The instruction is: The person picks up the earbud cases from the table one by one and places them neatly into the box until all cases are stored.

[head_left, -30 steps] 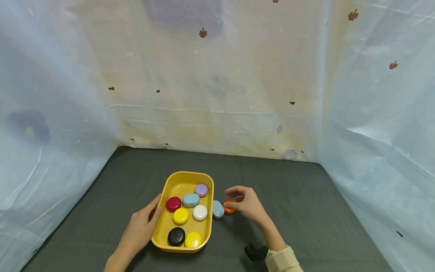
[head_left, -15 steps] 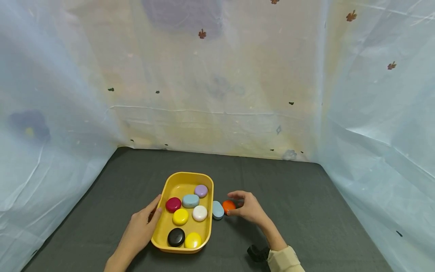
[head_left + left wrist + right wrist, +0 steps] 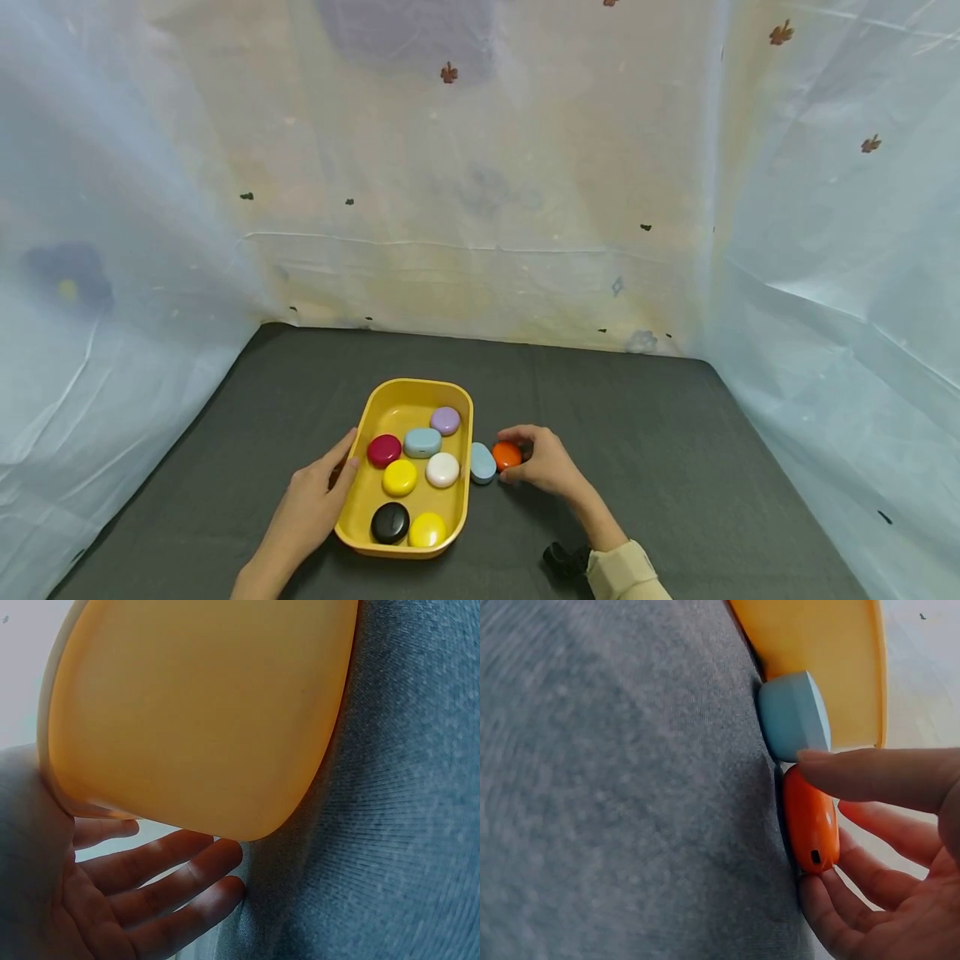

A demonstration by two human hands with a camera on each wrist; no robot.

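Note:
In the head view, a yellow tray (image 3: 408, 393) holds several glossy rounded pieces. My left hand (image 3: 307, 504) rests against its left side, thumb near the rim. The left wrist view shows those fingers (image 3: 161, 889) loosely extended by the tray wall (image 3: 202, 712). My right hand (image 3: 553, 462) pinches an orange rounded disc (image 3: 507, 455) on the table, thumb on one side and fingers on the other. The right wrist view shows a small dark slot in the orange disc (image 3: 810, 825). Between it and the tray sits a light blue rounded piece (image 3: 482, 463).
Inside the tray lie purple (image 3: 446, 421), light blue (image 3: 422, 442), dark red (image 3: 384, 451), white (image 3: 442, 470), black (image 3: 390, 523) and two yellow pieces (image 3: 400, 477). Patterned sheets (image 3: 480, 167) enclose the dark grey table (image 3: 637, 433) at the back and sides.
My right hand has lowered slightly, and its fingers have come round the orange disc, which shows more fully now. The left hand and tray stay in place.

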